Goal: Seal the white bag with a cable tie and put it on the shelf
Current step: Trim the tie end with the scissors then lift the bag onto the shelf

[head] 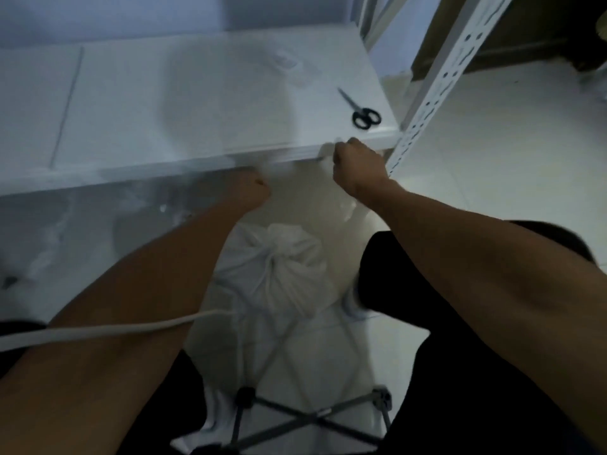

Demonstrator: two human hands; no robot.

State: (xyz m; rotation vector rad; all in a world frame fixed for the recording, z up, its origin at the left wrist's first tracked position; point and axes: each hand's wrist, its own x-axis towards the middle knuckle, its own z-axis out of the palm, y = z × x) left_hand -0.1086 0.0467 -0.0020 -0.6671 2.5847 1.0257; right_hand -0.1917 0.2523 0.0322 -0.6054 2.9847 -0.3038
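Note:
The white bag (pixel 279 267) sits low between my knees, its top gathered into a bunched neck. Beyond it, both hands are raised at the front edge of the white shelf (pixel 197 103). My right hand (pixel 356 167) is a fist against that edge, gripping a small blurred white strip (pixel 325 153) that sticks out to its left and looks like the cable tie. My left hand (pixel 251 188) is a closed fist just below the shelf edge, and I see nothing in it. Neither hand touches the bag.
Black-handled scissors (pixel 365 115) lie on the shelf's right end. A perforated white shelf post (pixel 440 80) rises at the right. A white cord (pixel 115 330) crosses my left forearm. A folding stool frame (pixel 312 417) is below me. A brown box (pixel 525 31) stands at the far right.

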